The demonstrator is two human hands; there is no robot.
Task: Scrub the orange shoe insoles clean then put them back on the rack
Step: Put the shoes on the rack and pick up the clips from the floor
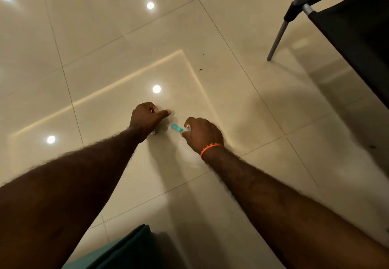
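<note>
Here, both forearms reach forward and down over a glossy cream tiled floor [210,26] that mirrors several round ceiling lights. The left hand [145,119] is curled into a fist with the thumb stretched out to the right; a small silvery metal object [153,133] shows just below the fist and again between the fingers, and the hand appears to grip it, though what the object is cannot be told. The right hand [203,135], with a thin orange cord bracelet [210,150] at the wrist, pinches a small turquoise plastic piece [177,128] between thumb and curled fingers; a further pale metallic bit sits in the same pinch, too small to identify. The two hands lie near each other, not touching, with the turquoise piece pointing into the space between them. At upper right stands a rack of grey metal tubes with black fabric shelving [357,22], one slanted leg resting on the floor, well apart from the hands. A teal cloth edge [126,247] shows at the bottom of the view. The orange shoe insoles are not visible.
</note>
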